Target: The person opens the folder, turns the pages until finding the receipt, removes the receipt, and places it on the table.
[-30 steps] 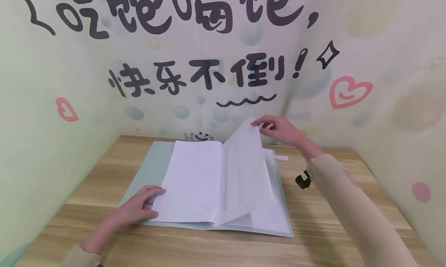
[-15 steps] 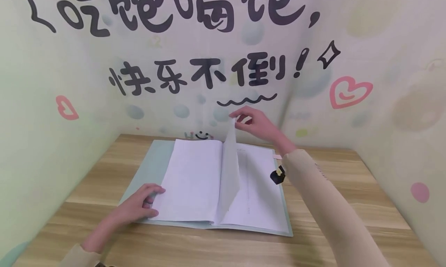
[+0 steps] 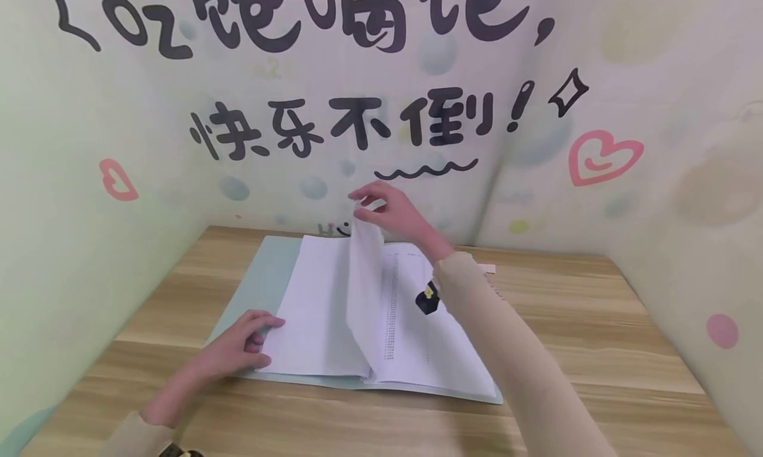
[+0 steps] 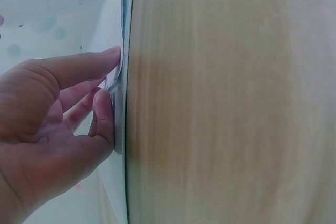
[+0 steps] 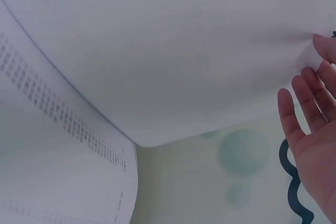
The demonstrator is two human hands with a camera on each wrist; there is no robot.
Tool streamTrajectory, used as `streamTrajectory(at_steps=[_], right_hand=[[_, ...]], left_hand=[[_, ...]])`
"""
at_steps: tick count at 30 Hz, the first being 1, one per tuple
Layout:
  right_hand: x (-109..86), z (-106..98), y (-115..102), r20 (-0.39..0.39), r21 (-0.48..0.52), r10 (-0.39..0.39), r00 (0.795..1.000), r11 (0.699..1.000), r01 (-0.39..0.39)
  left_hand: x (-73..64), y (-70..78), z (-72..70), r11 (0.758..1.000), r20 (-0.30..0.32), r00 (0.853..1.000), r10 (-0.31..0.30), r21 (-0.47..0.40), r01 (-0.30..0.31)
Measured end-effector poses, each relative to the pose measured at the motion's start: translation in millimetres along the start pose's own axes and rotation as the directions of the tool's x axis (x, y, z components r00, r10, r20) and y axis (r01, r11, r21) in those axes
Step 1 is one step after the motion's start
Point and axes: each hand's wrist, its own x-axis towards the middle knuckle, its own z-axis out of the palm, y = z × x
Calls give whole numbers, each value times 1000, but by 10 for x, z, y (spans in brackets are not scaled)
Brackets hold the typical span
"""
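Note:
A light-blue folder (image 3: 277, 265) lies spread on the table with white printed pages inside. My right hand (image 3: 387, 208) pinches the top of one raised page (image 3: 363, 278) between thumb and fingers. The page stands nearly upright, leaning a little left of the spine. In the right wrist view the lifted page (image 5: 184, 61) fills the top, and the other fingers of that hand are extended. Flat on the right is a page (image 3: 411, 338) with a printed column. My left hand (image 3: 241, 344) rests at the left page edge near the lower corner, touching paper (image 4: 107, 30) with relaxed fingers.
The wooden table (image 3: 572, 364) extends around the folder. Behind it stands a wall (image 3: 286, 172) with printed writing and hearts. A pale tab (image 3: 489, 268) sticks out at the folder's right side, partly behind my right sleeve (image 3: 507, 338).
My right hand has carried the raised page leftward, from the right side past the spine, exposing the printed page beneath. The left hand stays in place at the page edge.

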Motion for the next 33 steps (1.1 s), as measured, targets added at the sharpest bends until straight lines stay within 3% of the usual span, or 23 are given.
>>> streamTrajectory(at_steps=[3, 6, 9, 12, 15, 22, 29, 33], right_hand=[[69, 166, 4, 9, 14, -1, 1000, 1000, 0], [112, 308, 25, 18, 29, 11, 1000, 1000, -12], [129, 416, 32, 31, 47, 27, 999, 998, -28], [134, 490, 36, 35, 62, 28, 999, 998, -31], [136, 544, 35, 37, 67, 21, 999, 997, -24], [157, 674, 18, 87, 47, 39, 995, 998, -43], [160, 847, 30, 194, -64, 54, 979, 997, -42], [190, 975, 108, 225, -114, 33, 974, 993, -7]], left_hand=[[3, -11, 2, 1000, -18, 1000, 15, -1, -15], [-3, -15, 9, 1000, -50, 999, -10, 26, 11], [-23, -13, 14, 991, -107, 994, -19, 130, 33], [-51, -24, 12, 966, -172, 985, 4, 256, 41], [-71, -50, -7, 951, -194, 981, 26, 308, 36], [-77, -91, -113, 968, -102, 995, 9, 252, 17], [-80, -122, -184, 979, -51, 998, 34, 204, -23], [-90, -136, -196, 986, -25, 1000, -7, 168, 11]])
